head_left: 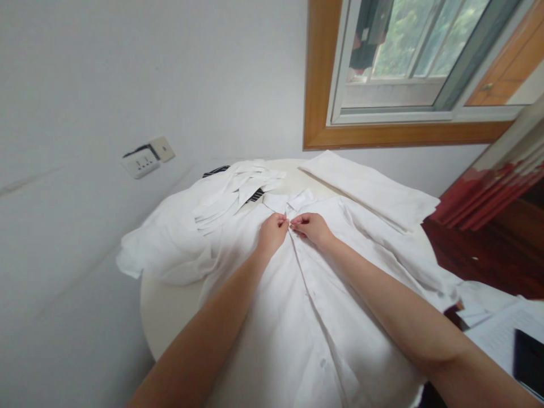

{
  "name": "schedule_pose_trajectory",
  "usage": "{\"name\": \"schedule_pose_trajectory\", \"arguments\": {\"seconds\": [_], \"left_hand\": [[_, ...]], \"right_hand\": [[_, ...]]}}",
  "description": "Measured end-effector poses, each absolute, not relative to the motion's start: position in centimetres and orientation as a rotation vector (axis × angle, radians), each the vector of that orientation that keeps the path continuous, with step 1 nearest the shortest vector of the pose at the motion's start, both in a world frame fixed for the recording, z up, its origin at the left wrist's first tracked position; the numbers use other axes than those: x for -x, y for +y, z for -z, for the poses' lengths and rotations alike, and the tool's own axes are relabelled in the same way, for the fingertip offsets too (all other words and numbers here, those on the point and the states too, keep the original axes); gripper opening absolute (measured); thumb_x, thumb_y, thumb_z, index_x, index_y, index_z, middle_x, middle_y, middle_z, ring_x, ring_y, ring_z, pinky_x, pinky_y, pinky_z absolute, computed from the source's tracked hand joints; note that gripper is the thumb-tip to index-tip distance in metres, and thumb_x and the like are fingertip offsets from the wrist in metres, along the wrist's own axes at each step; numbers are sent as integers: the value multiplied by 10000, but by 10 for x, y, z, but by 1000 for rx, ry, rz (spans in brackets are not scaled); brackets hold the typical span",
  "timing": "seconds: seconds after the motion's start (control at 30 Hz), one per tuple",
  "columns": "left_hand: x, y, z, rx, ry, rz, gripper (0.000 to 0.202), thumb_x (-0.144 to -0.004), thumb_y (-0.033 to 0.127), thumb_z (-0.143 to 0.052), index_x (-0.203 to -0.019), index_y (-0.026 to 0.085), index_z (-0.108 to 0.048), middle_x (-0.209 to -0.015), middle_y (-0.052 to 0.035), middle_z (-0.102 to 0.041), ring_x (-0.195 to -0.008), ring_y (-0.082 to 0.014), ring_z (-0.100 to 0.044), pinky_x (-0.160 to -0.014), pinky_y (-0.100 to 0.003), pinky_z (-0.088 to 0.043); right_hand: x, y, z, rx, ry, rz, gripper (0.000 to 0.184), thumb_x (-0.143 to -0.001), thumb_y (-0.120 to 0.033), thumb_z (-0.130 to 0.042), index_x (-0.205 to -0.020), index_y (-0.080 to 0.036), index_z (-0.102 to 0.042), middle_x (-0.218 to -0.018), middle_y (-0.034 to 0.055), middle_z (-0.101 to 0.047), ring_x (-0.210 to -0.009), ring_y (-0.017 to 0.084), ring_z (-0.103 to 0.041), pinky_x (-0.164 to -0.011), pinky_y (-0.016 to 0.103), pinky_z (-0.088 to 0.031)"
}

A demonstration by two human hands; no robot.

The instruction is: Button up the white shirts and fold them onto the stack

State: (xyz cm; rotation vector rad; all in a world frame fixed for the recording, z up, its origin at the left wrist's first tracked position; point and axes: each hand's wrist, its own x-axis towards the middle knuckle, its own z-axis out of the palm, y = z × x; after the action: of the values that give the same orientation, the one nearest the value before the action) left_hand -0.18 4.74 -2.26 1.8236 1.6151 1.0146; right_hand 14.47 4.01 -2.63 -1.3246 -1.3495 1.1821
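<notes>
A white button-up shirt (pixel 272 317) lies front side up on a round cream table (pixel 170 306), its collar (pixel 297 199) at the far end. The front placket runs from the collar down toward me. Just below the collar, my left hand (pixel 274 231) pinches the left edge of the placket. Facing it from the other side, my right hand (pixel 312 228) pinches the opposite edge, fingertips almost touching those of the left. Any button between the fingers is too small to make out. The shirt's sleeve (pixel 382 255) stretches out to the right.
Crumpled white garments (pixel 178 238) are heaped at the table's left, with black striped cloth (pixel 256 196) showing. A folded white cloth (pixel 365 184) lies at the back right. Papers (pixel 505 331) and a dark device (pixel 529 360) are at lower right. A wall socket (pixel 142 162) is left.
</notes>
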Motion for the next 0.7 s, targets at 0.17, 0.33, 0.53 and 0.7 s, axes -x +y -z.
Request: {"name": "schedule_pose_trajectory", "arguments": {"seconds": [0.17,0.33,0.53,0.7], "left_hand": [[2,47,22,-1830,1619,-1009,108,-809,211,-574,-887,171,-639,-838,-50,-728,-787,-163,-675,-714,-252,-490],[3,51,26,-1806,1620,-1026,106,-792,197,-578,-877,184,-640,-800,-29,-728,-770,-152,-677,-709,-241,-492],[4,54,29,-1795,1563,-1029,110,-797,195,-565,-885,184,-629,-791,-31,-726,-755,-151,-677,-699,-243,-493],[4,53,32,-1809,1561,-1065,103,-793,206,-578,-885,190,-621,-777,-17,-716,-737,-146,-666,-688,-239,-484]], "right_hand": [[-148,39,19,1291,-1292,-1285,30,-734,-168,-672,-723,-146,-687,-643,-5,-672,-548,89,-574,-539,191,-497],[-147,38,14,1316,-1265,-1297,43,-764,-128,-640,-732,-149,-659,-609,-17,-643,-550,97,-580,-515,193,-508],[-145,41,15,1401,-1382,-1220,128,-831,-185,-597,-705,-163,-593,-595,-11,-618,-546,103,-584,-494,189,-488],[-145,42,14,1534,-1649,-951,213,-869,-300,-568,-705,-168,-604,-595,-5,-641,-453,88,-542,-475,193,-417]]}}
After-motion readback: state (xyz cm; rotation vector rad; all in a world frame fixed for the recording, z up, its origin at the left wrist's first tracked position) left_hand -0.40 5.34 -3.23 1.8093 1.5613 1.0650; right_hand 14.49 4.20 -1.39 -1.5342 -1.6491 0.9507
